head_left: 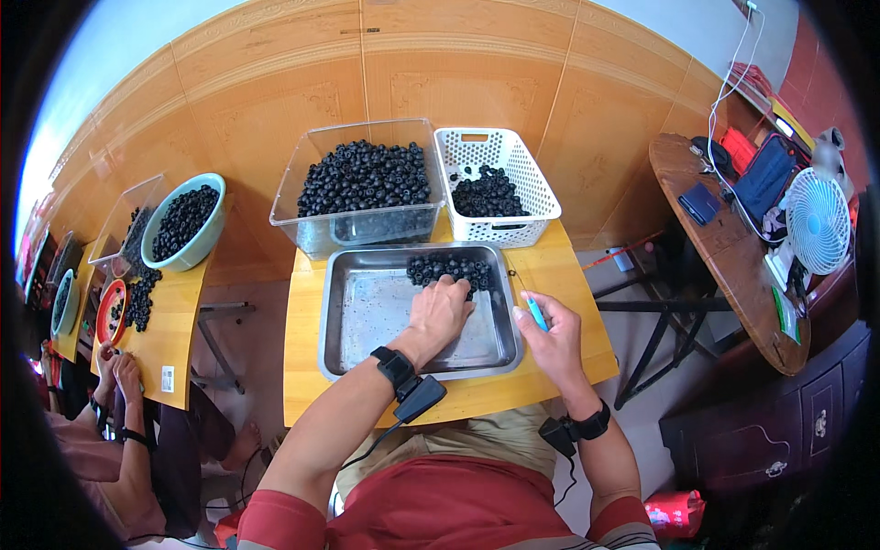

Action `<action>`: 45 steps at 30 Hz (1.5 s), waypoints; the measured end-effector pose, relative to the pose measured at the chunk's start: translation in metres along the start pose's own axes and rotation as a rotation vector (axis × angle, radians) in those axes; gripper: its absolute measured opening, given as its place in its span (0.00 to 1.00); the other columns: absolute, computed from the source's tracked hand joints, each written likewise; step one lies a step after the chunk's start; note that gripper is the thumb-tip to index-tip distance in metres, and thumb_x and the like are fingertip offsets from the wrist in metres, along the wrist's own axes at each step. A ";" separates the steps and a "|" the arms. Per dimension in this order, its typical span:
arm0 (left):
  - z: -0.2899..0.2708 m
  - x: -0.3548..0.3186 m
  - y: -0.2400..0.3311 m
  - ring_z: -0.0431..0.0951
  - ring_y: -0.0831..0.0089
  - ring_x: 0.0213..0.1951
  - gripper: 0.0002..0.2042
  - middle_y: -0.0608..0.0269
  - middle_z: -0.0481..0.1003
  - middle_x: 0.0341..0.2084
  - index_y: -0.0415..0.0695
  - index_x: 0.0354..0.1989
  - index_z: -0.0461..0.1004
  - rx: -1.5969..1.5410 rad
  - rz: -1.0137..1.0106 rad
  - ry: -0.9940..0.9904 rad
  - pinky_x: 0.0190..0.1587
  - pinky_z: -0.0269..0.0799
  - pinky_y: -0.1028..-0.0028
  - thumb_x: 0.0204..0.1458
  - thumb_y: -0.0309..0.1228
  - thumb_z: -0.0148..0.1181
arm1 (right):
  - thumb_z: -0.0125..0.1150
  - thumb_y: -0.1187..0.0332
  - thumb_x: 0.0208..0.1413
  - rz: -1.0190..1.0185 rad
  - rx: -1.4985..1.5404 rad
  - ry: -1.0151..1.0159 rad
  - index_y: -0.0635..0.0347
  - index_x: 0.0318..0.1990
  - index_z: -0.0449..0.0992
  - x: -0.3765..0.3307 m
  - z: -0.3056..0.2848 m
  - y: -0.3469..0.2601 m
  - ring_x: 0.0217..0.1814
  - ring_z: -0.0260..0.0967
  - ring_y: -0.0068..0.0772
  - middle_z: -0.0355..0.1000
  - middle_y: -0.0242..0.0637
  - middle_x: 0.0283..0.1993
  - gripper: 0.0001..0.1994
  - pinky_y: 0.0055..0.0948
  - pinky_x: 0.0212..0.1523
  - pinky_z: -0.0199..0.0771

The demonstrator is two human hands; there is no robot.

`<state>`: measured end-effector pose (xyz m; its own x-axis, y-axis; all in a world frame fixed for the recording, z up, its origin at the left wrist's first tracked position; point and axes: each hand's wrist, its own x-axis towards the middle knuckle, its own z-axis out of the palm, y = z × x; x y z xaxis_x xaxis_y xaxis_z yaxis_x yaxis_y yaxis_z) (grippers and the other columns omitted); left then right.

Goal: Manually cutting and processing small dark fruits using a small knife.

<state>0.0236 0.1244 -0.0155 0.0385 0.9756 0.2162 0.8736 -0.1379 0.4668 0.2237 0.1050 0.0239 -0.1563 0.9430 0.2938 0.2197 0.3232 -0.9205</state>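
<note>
My left hand (442,312) reaches into a shallow metal tray (362,353), its bent fingers together at a small heap of round black berry-like pieces (451,271) by the far wall. The fingertips are partly hidden, so what they pinch does not show. My right hand (553,335) is closed around a slim tool with a turquoise handle (537,314). Its thin shaft points up and left, beside the tray's right rim, with a small dark spot near the tip. Wet-looking specks dot the tray floor.
Behind the tray stand a clear bin (302,220) and a white perforated basket (541,203), both holding black pieces. On the left, another person's hands (121,374) work beside a red dish (104,321) and a pale green bowl (216,215). A fan (819,220) stands on the brown right table (683,183).
</note>
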 end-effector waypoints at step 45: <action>-0.047 -0.115 -0.002 0.80 0.66 0.45 0.12 0.55 0.78 0.43 0.38 0.51 0.74 -2.143 -0.311 -0.140 0.52 0.80 0.70 0.60 0.20 0.55 | 0.64 0.57 0.59 -0.353 -0.107 -0.392 0.65 0.48 0.78 -0.036 0.032 -0.027 0.24 0.70 0.37 0.70 0.42 0.26 0.20 0.32 0.26 0.67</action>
<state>-0.0049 0.0045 -0.0007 0.1541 0.9874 -0.0362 -0.8674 0.1528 0.4736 0.1922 0.0603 0.0296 -0.5819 0.6816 0.4436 0.1824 0.6409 -0.7456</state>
